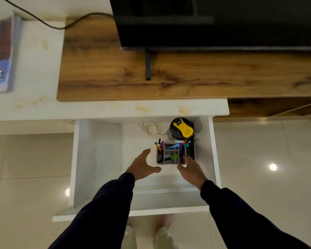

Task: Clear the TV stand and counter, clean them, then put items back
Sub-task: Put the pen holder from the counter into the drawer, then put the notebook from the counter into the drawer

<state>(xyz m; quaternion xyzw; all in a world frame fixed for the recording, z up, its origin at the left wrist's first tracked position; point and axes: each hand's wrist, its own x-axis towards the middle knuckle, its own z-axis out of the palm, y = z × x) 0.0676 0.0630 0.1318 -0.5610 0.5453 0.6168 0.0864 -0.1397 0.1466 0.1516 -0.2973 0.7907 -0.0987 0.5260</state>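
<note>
Both hands reach into the open drawer (97,159). The left hand (142,167) spreads its fingers beside the pen holder (170,155). The right hand (191,170) touches its near corner, fingers relaxed.

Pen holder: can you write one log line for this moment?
pen holder in open drawer | left hand open beside | right hand touching

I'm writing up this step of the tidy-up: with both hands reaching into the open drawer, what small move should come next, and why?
Probably close both hands on the pen organizer. The left hand is open beside it, the right hand is at its right corner, and neither grips it yet.
</note>
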